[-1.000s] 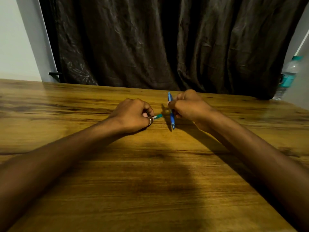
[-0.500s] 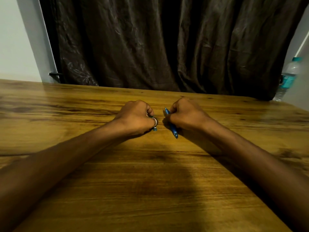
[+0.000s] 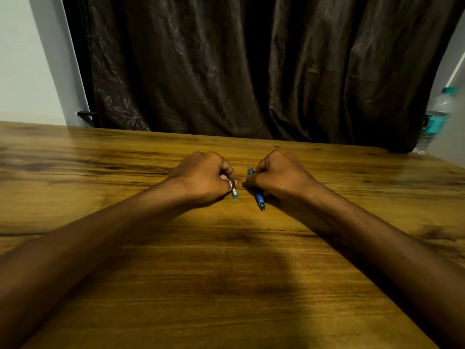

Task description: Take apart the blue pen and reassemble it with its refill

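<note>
My right hand (image 3: 279, 176) is closed around the blue pen barrel (image 3: 259, 197), which slants down toward me with its tip just above the wooden table (image 3: 226, 273). Its upper end pokes out above my fingers. My left hand (image 3: 203, 176), with a ring on one finger, is closed on a small teal pen piece (image 3: 234, 193) that sticks out below the fist. The two pieces are apart, a short gap between them. Both fists rest low over the table's middle. Most of each piece is hidden inside the fingers.
A dark curtain (image 3: 251, 71) hangs behind the table's far edge. A plastic water bottle (image 3: 436, 117) with a teal label stands at the far right corner. A pale wall (image 3: 22, 71) is at the left.
Both hands have dropped toward the table and drawn slightly nearer to me. The pen barrel has tilted from nearly upright to slanting downward, and the teal piece now points down.
</note>
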{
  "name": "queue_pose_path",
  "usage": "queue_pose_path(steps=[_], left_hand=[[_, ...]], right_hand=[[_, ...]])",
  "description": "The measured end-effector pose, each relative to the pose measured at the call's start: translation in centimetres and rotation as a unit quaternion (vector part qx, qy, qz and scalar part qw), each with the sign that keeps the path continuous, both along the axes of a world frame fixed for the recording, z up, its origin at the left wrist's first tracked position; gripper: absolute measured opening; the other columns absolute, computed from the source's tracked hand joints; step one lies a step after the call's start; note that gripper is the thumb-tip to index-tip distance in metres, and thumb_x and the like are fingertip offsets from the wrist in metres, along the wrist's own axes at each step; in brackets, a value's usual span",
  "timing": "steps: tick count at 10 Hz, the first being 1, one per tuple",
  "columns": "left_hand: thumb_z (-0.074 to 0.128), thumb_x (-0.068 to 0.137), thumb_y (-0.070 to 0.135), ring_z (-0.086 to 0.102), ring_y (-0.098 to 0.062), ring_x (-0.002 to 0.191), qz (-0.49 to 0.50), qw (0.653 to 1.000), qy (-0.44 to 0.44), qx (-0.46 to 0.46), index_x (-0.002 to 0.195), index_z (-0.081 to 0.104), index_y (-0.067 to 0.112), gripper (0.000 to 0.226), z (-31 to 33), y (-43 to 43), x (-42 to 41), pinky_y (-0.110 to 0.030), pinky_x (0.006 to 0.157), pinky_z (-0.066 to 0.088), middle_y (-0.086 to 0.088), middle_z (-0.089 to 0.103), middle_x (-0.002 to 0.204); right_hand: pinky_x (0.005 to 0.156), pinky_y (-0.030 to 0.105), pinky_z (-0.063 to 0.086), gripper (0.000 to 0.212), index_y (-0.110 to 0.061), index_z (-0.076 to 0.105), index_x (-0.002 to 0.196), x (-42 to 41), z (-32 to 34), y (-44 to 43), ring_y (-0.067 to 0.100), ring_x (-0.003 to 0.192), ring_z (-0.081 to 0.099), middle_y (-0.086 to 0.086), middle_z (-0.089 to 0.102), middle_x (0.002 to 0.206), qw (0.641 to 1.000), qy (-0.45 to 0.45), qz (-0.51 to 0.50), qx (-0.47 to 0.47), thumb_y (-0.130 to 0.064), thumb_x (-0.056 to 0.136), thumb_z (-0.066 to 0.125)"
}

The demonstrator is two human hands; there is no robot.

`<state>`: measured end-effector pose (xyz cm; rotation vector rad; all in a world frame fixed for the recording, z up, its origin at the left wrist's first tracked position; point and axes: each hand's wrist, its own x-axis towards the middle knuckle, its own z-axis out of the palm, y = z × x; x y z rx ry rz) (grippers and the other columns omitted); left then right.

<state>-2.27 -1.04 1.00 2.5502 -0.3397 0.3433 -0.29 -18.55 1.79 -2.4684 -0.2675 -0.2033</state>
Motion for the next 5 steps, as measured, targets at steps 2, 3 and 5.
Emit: queue_pose_path(steps=[2,3,5], left_hand=[[0.068,0.094,0.035,0.065,-0.004,0.086,-0.036,0.999,-0.013,0.023,0.105,0.076,0.033,0.014,-0.32,-0.21,-0.06,-0.035,0.072,0.057,0.015,0.074,0.096],[0.067,0.094,0.039,0.066,-0.007,0.089,-0.027,0.999,-0.020,0.028,0.109,0.074,0.037,0.017,-0.70,-0.38,0.12,-0.042,0.078,0.060,0.015,0.074,0.098],[0.066,0.093,0.042,0.065,-0.003,0.084,-0.008,0.999,-0.039,0.012,0.108,0.074,0.040,0.017,-0.99,-0.45,-0.08,-0.036,0.073,0.060,0.020,0.072,0.090]], right_hand=[[0.061,0.052,0.060,0.026,-0.003,0.077,0.071,-0.62,0.03,0.17,0.033,0.072,0.074,0.016,0.075,0.069,0.999,-0.014,0.023,-0.019,-0.028,0.079,0.079],[0.061,0.051,0.058,0.031,-0.003,0.077,0.071,-0.68,-0.10,0.14,0.035,0.073,0.073,0.018,0.074,0.069,0.999,-0.026,0.033,-0.024,-0.033,0.080,0.078],[0.059,0.052,0.060,0.032,-0.007,0.076,0.066,-0.26,-0.42,0.33,0.031,0.069,0.074,0.014,0.074,0.065,0.999,-0.036,0.021,-0.023,-0.035,0.081,0.077]])
